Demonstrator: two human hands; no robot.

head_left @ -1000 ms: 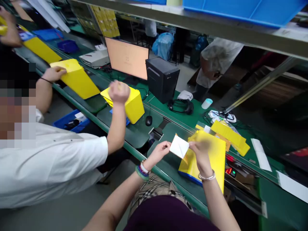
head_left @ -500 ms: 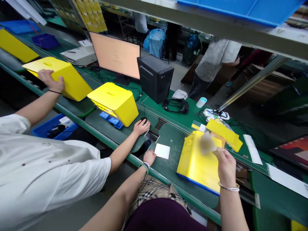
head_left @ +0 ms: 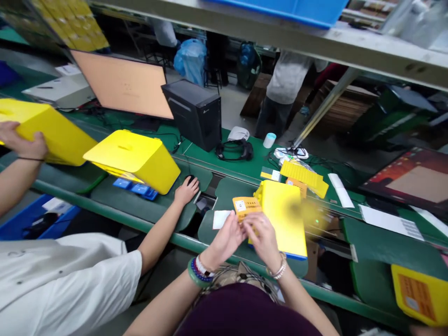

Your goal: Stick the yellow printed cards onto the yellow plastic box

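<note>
My left hand and my right hand are close together over the work line, pinching the lower edge of an orange printed label. Dark text and a white square with a code show on its face. Just beyond it, a yellow box with a blue bottom edge lies on a green tray, its near left part hidden by my right hand. A white square card rests to the left of the label. Over the box's right side hangs a blurred yellowish patch that I cannot make out.
To the left, a co-worker's hand rests on a black mouse beside another yellow box. A monitor, a black computer tower and a headset stand behind. Yellow strips lie behind my box; a labelled yellow piece is at far right.
My left hand has left the white card and joined my right hand at the orange label. My right hand has moved left from above the box, where it held a blurred translucent piece. The view has turned right.
</note>
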